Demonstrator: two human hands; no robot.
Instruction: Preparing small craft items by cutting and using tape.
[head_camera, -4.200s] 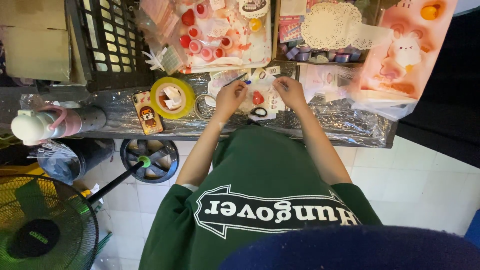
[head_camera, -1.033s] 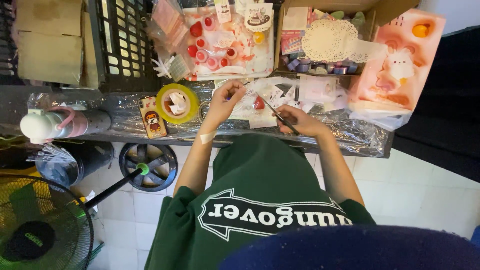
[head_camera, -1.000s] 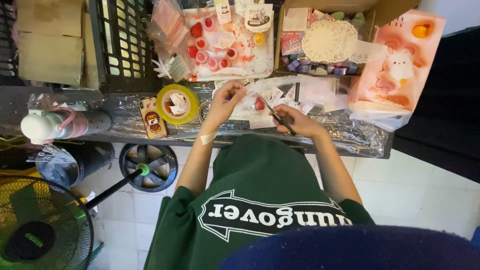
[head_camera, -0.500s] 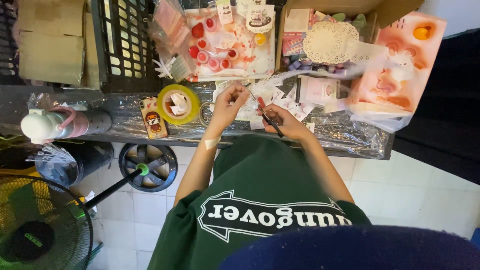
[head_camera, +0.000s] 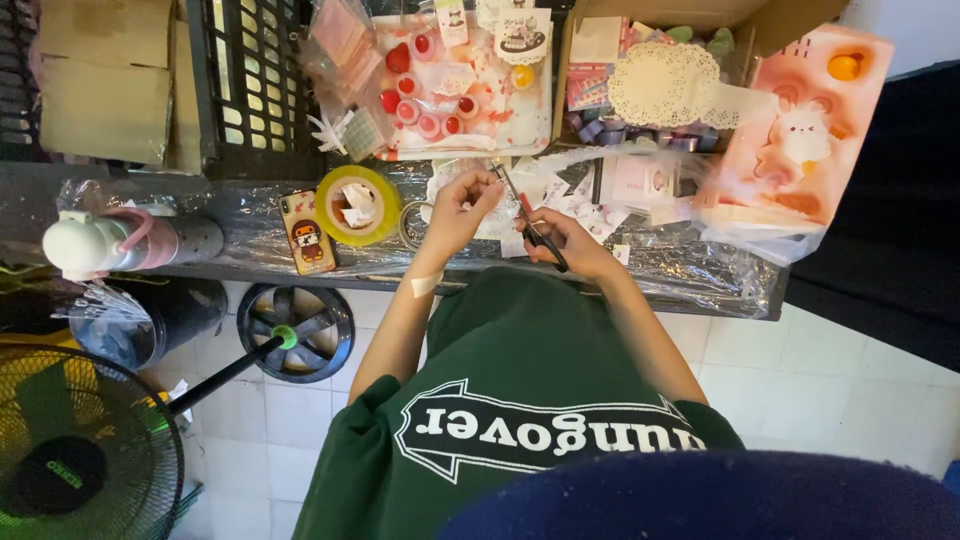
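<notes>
- The left hand (head_camera: 458, 207) was raised just above the plastic-wrapped tabletop (head_camera: 690, 275), its fingers (head_camera: 484, 183) pinched on a small pale paper piece (head_camera: 494, 172), too small to be identified further.
- The right hand (head_camera: 568, 238) was clenched around the handles of a slim pair of red-and-black scissors (head_camera: 524, 212). The blades were pointed up and to the left, with their tips at the pinched fingers.
- Compared with one second earlier, the scissors had been swung from low on the right, clear of the left hand, up to it. About four seconds earlier, both hands had been laid apart over the scattered paper cut-outs (head_camera: 560, 185), with no scissors seen in them.
- The change was judged to mark a cutting step in hand, with the paper piece held in the air, not lying on the tabletop.
- A yellow roll of tape (head_camera: 358, 205) and a phone in a cartoon case (head_camera: 307, 232) lay untouched to the left of the left hand.
</notes>
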